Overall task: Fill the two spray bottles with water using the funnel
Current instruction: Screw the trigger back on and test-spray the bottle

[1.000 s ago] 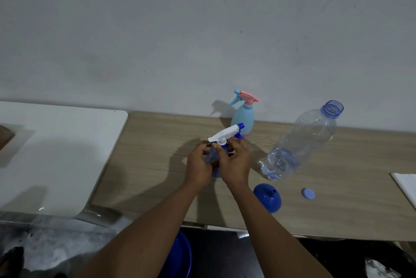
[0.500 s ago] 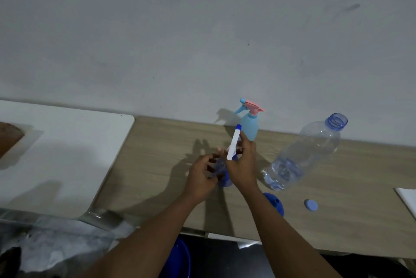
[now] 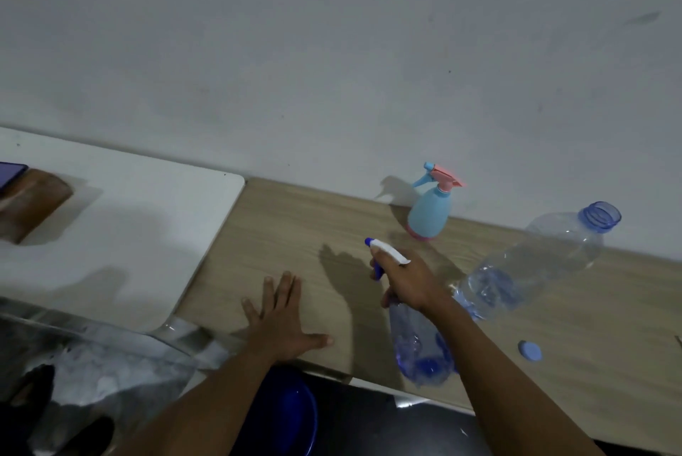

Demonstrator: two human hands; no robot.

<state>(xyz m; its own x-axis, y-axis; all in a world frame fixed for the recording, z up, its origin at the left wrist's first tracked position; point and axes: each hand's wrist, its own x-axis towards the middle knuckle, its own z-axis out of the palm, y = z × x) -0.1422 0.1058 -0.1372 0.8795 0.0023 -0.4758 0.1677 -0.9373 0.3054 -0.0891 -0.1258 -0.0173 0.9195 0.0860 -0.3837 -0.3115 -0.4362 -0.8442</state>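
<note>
**Q:** What are the two hands doing?

**A:** The right hand is wrapped around the neck of a clear blue-tinted spray bottle, its grip clamped just under the white and blue trigger head. The bottle's base sits close to the near edge of the wooden worktop. The left hand lies flat on the worktop, palm down, fingers spread, holding nothing.

**Q:** Where is the second spray bottle?

**A:** A light blue spray bottle with a pink trigger and pink base stands upright at the back of the worktop, just beside the wall, well apart from both hands.

**Q:** And the water?

**A:** A large clear water bottle with its blue neck open stands to the right of the right hand, looking tilted in the wide-angle view. A little water shows in its bottom. Its round blue cap lies flat on the worktop, nearer the front edge and right of the right forearm.

**Q:** Can the funnel be seen?

**A:** I cannot tell; the right forearm covers that stretch of worktop.

**Q:** Anything else?

**A:** A white surface adjoins the worktop on the left, carrying a brown object at the far left edge. A dark blue round container sits below the worktop's front edge.
</note>
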